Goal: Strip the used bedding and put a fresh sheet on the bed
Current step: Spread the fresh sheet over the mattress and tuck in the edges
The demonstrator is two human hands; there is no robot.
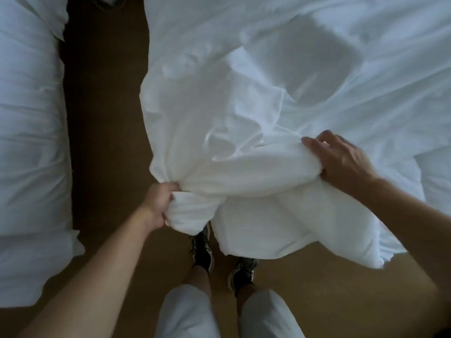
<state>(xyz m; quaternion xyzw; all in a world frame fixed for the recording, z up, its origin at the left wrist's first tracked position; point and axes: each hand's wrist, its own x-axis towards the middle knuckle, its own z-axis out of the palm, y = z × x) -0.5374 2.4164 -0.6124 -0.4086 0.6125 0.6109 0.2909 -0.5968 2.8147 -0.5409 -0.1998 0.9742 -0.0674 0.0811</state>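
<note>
The white sheet (244,118) spills off the bed (410,25) toward six o'clock, the left hand (159,203) clenching a bunch at eight o'clock, the right hand (341,162) pinching its rolled fold between fingers and thumb at three o'clock.

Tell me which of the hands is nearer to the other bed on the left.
Left. The left hand grips bunched bedding just across the carpet strip from the other bed; the right hand holds the bedding farther right, away from it.
</note>
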